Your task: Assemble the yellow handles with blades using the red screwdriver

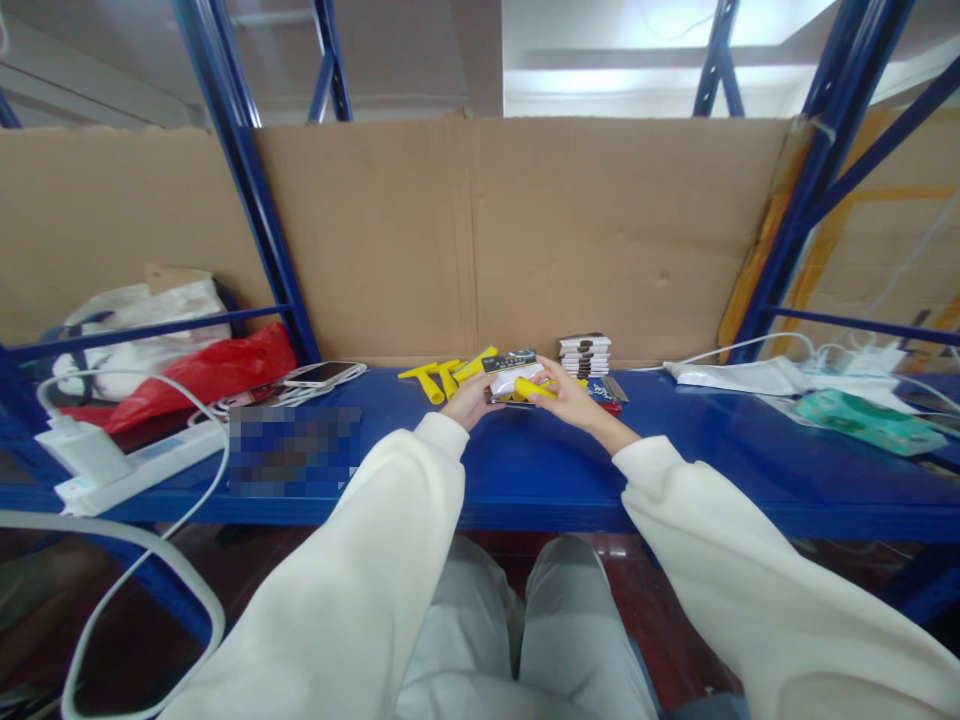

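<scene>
Yellow piece (pixel 532 388), black-and-white packet (pixel 510 374) gripped between curled hands (pixel 469 401) (pixel 568 398).

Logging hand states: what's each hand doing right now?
Left hand: holding a black-and-white printed packet.
Right hand: holding a small yellow plastic piece; grip on packet unclear.

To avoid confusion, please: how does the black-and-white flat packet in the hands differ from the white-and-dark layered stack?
The left hand and right hand hold the packet; the stack is unheld. The packet shows a broad face; the stack, layered edges. Both are white and dark.
</scene>
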`<control>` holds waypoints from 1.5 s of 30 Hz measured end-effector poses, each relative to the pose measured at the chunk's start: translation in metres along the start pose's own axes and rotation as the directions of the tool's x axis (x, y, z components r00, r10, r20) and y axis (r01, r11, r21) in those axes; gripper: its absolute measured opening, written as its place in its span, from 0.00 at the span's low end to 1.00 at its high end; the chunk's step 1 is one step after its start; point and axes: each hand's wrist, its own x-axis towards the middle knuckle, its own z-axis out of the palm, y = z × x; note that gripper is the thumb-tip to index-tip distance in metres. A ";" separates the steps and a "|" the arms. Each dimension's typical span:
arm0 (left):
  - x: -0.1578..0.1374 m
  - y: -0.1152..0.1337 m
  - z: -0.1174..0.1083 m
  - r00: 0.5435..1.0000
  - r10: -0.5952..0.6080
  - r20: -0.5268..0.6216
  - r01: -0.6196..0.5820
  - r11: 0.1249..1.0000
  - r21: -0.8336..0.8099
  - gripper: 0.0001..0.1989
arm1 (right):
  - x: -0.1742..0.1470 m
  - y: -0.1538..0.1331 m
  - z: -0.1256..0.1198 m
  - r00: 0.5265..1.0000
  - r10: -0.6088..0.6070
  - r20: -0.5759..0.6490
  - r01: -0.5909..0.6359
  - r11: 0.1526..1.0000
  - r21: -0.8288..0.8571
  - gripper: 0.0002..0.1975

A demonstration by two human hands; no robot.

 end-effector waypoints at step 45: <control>-0.004 0.003 0.004 0.920 0.294 -0.257 -0.252 0.950 0.185 0.24 | -0.011 -0.046 -0.035 0.933 0.330 0.145 -0.360 0.824 0.438 0.10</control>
